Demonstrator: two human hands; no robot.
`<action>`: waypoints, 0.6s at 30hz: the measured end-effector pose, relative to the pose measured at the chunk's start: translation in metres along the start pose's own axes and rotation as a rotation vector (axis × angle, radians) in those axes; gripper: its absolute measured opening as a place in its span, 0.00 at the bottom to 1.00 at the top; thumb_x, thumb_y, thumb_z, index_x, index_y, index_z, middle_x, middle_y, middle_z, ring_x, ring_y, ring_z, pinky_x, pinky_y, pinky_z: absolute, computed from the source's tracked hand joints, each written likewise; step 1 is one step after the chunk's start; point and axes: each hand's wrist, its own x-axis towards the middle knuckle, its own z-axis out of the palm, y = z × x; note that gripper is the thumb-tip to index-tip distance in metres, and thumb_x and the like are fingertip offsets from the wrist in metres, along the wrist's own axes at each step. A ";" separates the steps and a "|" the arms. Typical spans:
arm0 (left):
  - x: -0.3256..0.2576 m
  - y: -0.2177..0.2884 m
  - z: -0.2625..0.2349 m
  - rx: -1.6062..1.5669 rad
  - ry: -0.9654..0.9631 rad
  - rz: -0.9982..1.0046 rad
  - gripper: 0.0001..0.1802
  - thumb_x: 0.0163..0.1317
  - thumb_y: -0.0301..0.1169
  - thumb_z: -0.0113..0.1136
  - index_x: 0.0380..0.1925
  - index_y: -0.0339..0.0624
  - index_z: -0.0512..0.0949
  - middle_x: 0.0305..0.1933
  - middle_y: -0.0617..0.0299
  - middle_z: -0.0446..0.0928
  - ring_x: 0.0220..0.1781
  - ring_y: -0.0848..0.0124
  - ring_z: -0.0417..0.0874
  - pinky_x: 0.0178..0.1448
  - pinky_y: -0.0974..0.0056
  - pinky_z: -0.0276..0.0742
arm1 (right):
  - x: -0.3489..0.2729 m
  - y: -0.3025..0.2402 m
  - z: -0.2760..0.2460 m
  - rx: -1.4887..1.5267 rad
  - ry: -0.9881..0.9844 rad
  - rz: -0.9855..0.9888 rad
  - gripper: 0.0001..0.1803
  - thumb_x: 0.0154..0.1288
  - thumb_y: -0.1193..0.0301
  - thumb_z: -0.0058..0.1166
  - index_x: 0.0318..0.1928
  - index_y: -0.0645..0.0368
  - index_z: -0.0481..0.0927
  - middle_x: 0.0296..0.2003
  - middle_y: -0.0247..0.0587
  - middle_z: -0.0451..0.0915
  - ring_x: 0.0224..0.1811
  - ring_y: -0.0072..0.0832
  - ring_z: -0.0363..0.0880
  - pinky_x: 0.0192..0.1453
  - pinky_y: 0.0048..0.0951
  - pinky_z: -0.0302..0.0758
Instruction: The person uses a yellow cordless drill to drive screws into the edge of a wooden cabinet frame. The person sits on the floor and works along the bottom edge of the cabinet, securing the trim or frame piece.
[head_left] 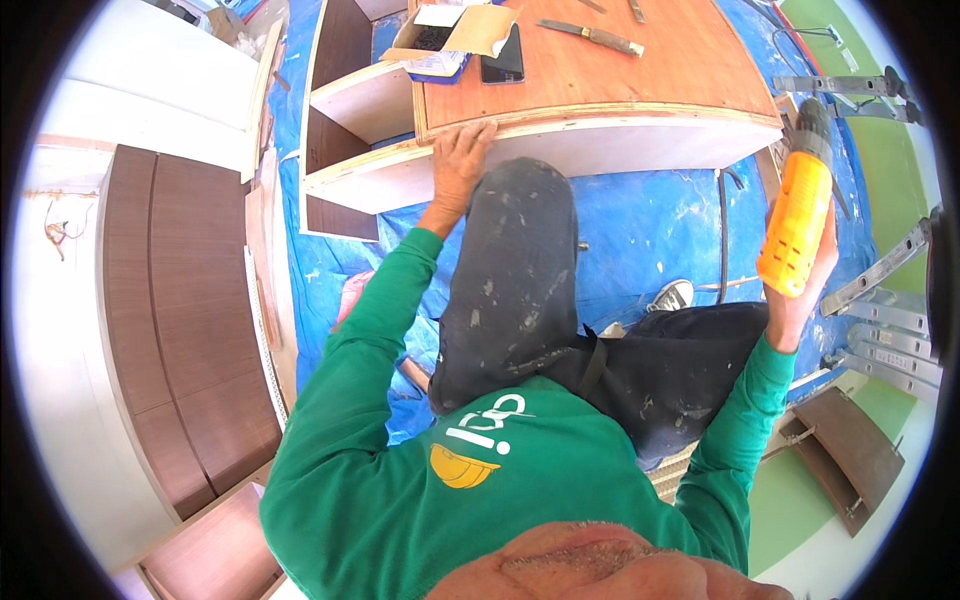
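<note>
My left hand (461,160) lies against the near edge of a wooden cabinet (620,150), its fingers resting over the plywood rim with nothing in them. Out to the right, my right hand (812,262) is closed round a yellow power drill (797,225). The drill's dark chuck points away from me, near the cabinet's right corner; whether a bit is fitted I cannot tell. On the cabinet's orange-brown panel lie a chisel with a wooden handle (612,41), a dark phone (503,58) and an open cardboard box (480,30) of small dark pieces, probably screws.
Blue sheeting (650,225) covers the floor beneath the cabinet. Metal ladder parts (885,340) stand at the right, beside a green wall. A brown panelled cabinet (200,330) fills the left side. My bent knee (520,220) is close to the cabinet front, and a black cable (723,240) lies on the sheeting.
</note>
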 end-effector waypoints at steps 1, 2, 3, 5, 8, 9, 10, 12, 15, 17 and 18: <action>-0.002 0.005 0.005 0.032 0.038 0.007 0.26 0.58 0.28 0.67 0.59 0.51 0.81 0.56 0.66 0.78 0.59 0.61 0.75 0.65 0.50 0.70 | -0.001 0.000 0.001 -0.008 0.021 0.060 0.25 0.64 0.75 0.65 0.61 0.64 0.76 0.38 0.36 0.84 0.38 0.24 0.81 0.44 0.28 0.80; -0.005 0.008 0.008 0.043 0.044 -0.019 0.27 0.58 0.24 0.64 0.60 0.52 0.81 0.57 0.67 0.78 0.59 0.62 0.75 0.66 0.50 0.70 | -0.001 0.001 0.003 -0.016 0.040 0.119 0.23 0.66 0.75 0.65 0.60 0.64 0.77 0.38 0.36 0.83 0.38 0.24 0.81 0.44 0.28 0.80; -0.003 0.010 0.010 0.046 0.046 -0.018 0.26 0.59 0.25 0.64 0.60 0.51 0.81 0.57 0.67 0.78 0.59 0.62 0.75 0.66 0.50 0.70 | -0.002 0.003 0.002 -0.033 0.065 0.179 0.22 0.67 0.75 0.66 0.59 0.63 0.78 0.38 0.35 0.83 0.37 0.24 0.81 0.44 0.28 0.80; -0.001 0.013 0.006 0.066 0.048 -0.026 0.23 0.61 0.25 0.63 0.58 0.50 0.82 0.56 0.66 0.79 0.60 0.61 0.76 0.66 0.50 0.70 | -0.003 0.025 0.000 -0.268 0.107 -0.086 0.11 0.69 0.74 0.66 0.49 0.62 0.82 0.35 0.33 0.83 0.32 0.20 0.77 0.39 0.25 0.76; 0.019 0.019 -0.021 -0.117 -0.091 -0.111 0.20 0.61 0.24 0.65 0.55 0.47 0.83 0.52 0.59 0.80 0.57 0.57 0.78 0.63 0.51 0.74 | -0.007 0.035 -0.004 -0.254 0.075 0.133 0.13 0.72 0.69 0.65 0.51 0.61 0.82 0.35 0.33 0.83 0.32 0.22 0.75 0.39 0.27 0.75; 0.028 0.012 -0.030 -0.192 -0.075 -0.116 0.19 0.61 0.23 0.65 0.54 0.45 0.83 0.51 0.57 0.80 0.55 0.56 0.79 0.61 0.50 0.75 | -0.007 0.036 -0.003 -0.204 0.083 0.152 0.14 0.73 0.68 0.64 0.54 0.61 0.82 0.36 0.33 0.83 0.34 0.24 0.77 0.41 0.30 0.76; 0.036 0.005 -0.038 -0.270 -0.063 -0.122 0.18 0.61 0.23 0.66 0.52 0.44 0.83 0.49 0.55 0.80 0.53 0.54 0.80 0.59 0.50 0.76 | -0.006 0.037 -0.003 -0.157 0.092 0.172 0.16 0.74 0.67 0.63 0.56 0.61 0.82 0.37 0.33 0.83 0.36 0.26 0.78 0.44 0.32 0.77; 0.065 -0.007 -0.062 -0.294 0.072 -0.070 0.16 0.60 0.21 0.68 0.48 0.40 0.83 0.46 0.51 0.79 0.47 0.50 0.81 0.51 0.50 0.78 | -0.003 0.044 -0.006 -0.085 0.080 0.229 0.16 0.75 0.69 0.61 0.59 0.61 0.80 0.43 0.36 0.83 0.44 0.25 0.80 0.55 0.31 0.77; 0.132 -0.043 -0.094 -0.174 0.102 -0.044 0.10 0.66 0.24 0.64 0.46 0.39 0.83 0.44 0.50 0.80 0.47 0.50 0.82 0.52 0.50 0.78 | 0.001 0.068 -0.012 -0.080 0.024 0.242 0.17 0.75 0.69 0.62 0.59 0.62 0.80 0.45 0.37 0.83 0.44 0.26 0.80 0.55 0.31 0.77; 0.177 -0.077 -0.095 -0.140 -0.045 -0.068 0.09 0.71 0.29 0.59 0.44 0.38 0.84 0.43 0.47 0.82 0.46 0.47 0.84 0.52 0.50 0.79 | 0.006 0.069 -0.003 0.022 0.083 0.280 0.18 0.74 0.69 0.62 0.59 0.62 0.79 0.45 0.35 0.81 0.44 0.24 0.79 0.54 0.30 0.76; 0.192 -0.096 -0.093 -0.057 -0.202 -0.076 0.11 0.70 0.32 0.60 0.42 0.36 0.85 0.42 0.45 0.84 0.46 0.45 0.85 0.53 0.49 0.80 | 0.010 0.075 0.003 0.057 0.092 0.285 0.18 0.74 0.69 0.63 0.59 0.62 0.79 0.45 0.34 0.81 0.43 0.23 0.78 0.53 0.29 0.76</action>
